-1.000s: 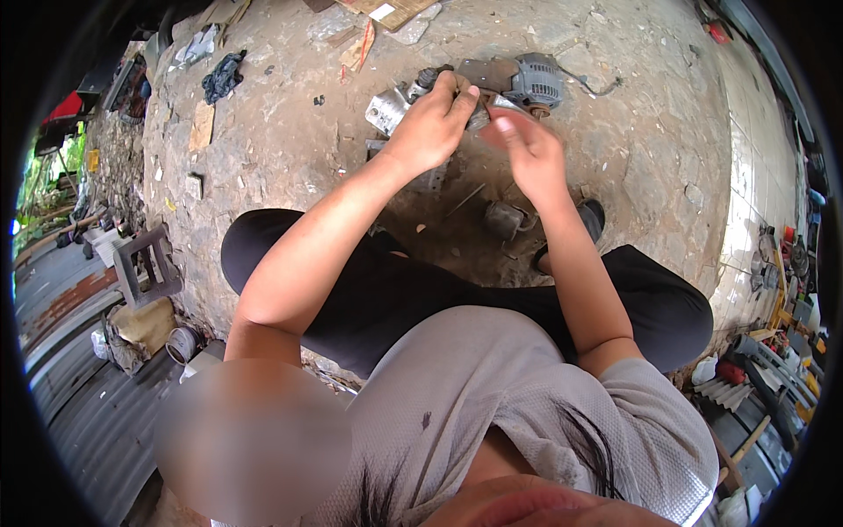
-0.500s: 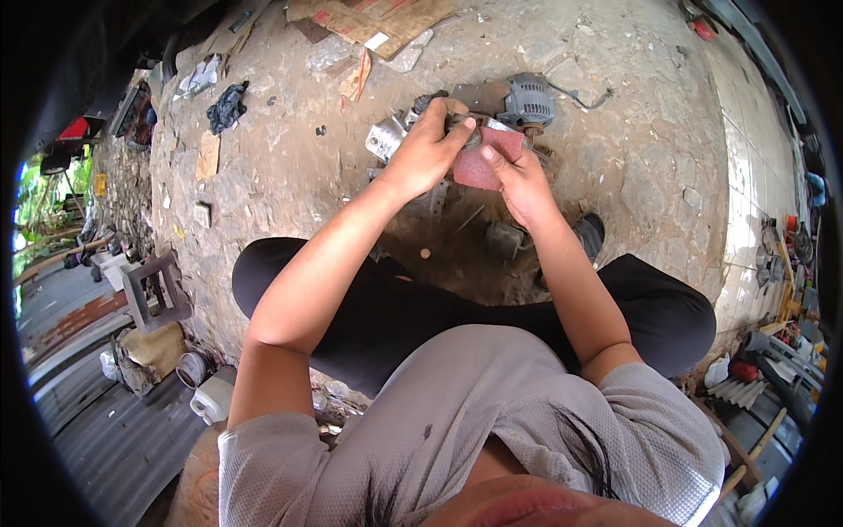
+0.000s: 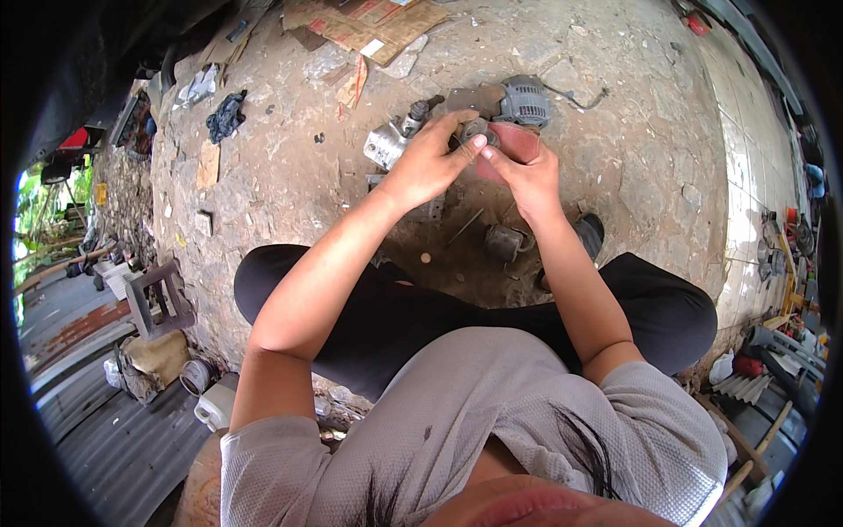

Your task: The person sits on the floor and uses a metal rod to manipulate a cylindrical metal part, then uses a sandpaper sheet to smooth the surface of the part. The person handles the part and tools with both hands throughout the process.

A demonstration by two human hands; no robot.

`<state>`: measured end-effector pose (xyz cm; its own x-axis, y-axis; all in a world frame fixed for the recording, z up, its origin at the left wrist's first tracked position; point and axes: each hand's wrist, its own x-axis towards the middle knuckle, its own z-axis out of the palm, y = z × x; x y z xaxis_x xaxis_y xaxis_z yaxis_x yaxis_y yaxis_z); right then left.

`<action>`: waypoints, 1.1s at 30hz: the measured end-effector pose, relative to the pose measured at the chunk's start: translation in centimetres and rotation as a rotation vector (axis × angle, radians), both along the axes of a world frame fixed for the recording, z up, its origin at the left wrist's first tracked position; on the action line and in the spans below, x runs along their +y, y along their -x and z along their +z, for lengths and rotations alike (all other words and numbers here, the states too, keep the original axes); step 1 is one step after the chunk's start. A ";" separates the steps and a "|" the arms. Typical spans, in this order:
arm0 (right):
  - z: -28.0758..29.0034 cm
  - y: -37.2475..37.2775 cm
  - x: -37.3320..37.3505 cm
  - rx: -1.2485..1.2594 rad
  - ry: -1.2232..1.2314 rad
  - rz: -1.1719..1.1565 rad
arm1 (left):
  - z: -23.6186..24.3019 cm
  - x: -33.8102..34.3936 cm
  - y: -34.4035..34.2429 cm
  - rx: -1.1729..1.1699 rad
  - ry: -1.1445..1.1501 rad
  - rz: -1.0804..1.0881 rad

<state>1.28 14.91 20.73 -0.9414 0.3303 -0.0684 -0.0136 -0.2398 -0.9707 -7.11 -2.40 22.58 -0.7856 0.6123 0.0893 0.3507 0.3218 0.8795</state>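
Observation:
In front of me, my left hand [image 3: 430, 162] is closed around a small, round, dark metal part [image 3: 475, 132], its thumb on the rim. My right hand [image 3: 532, 180] pinches a sheet of reddish-brown sandpaper [image 3: 518, 143], bent up against the metal part. The two thumbs nearly meet at the part. Just beyond the hands lies a grey angle grinder [image 3: 524, 101] with a cord. Left of my left hand rests a shiny metal housing [image 3: 385, 145], with a dark fitting next to it. My left hand covers whatever lies under it.
Nearer my legs stand a dark cylindrical metal piece [image 3: 505, 242] and a thin rod [image 3: 465, 226]. Flattened cardboard [image 3: 386, 31] lies at the far side, a crumpled dark rag [image 3: 226, 117] to the left. A grey frame-like block [image 3: 158, 299] is at the left; clutter lines the right wall.
My right hand has shifted slightly right and up, and the sandpaper, flat before, is now folded against the round part. My left thumb has moved onto the part's face.

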 end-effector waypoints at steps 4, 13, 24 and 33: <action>0.6 0.0 0.1 0.080 -0.550 -0.074 | 0.4 -0.1 0.0 -0.194 0.045 0.004; 0.6 0.1 0.3 0.337 -0.790 -0.100 | 0.0 -0.2 0.1 -0.169 0.008 0.009; 0.4 -0.1 0.2 0.177 -0.864 -0.011 | 0.7 -0.4 0.4 -0.159 -0.011 0.113; 0.2 -0.2 -0.4 0.176 -0.858 0.011 | 1.2 -0.5 0.0 -0.174 -0.003 0.138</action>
<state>1.48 14.52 20.94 -0.9183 0.1917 0.3464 -0.1826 0.5713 -0.8002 -7.12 -2.85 23.79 -0.8658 0.4976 -0.0535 0.1463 0.3539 0.9238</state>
